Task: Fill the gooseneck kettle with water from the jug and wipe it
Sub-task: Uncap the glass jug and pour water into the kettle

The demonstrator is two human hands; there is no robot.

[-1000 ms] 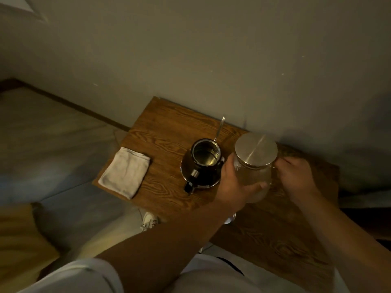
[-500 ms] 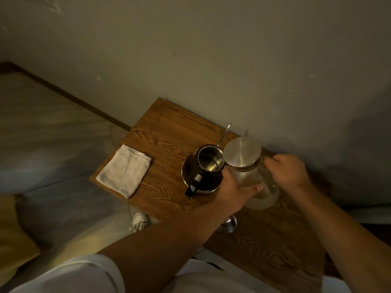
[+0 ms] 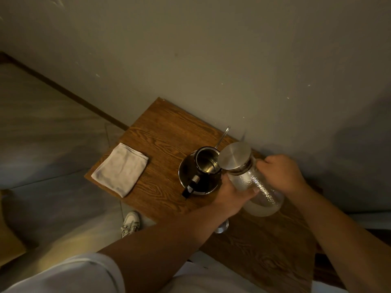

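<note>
A steel gooseneck kettle (image 3: 206, 166) stands open-topped on the wooden table (image 3: 169, 132), its black handle toward me and its thin spout toward the wall. A textured glass jug (image 3: 259, 186) with a round metal lid (image 3: 234, 155) is tilted, the lid edge over the kettle's rim. My left hand (image 3: 230, 193) cups the jug's body from the near side. My right hand (image 3: 281, 173) grips the jug at its far side, where its handle is hidden. A folded white cloth (image 3: 120, 169) lies at the table's left edge.
The table stands against a grey wall (image 3: 211, 60). A small shiny round object (image 3: 222, 227), perhaps the kettle's lid, lies on the table under my left forearm. A white shoe (image 3: 131, 224) is on the floor below the table's near edge.
The jug has tipped further toward the kettle, its lid now overlapping the kettle's rim. Both hands moved with it.
</note>
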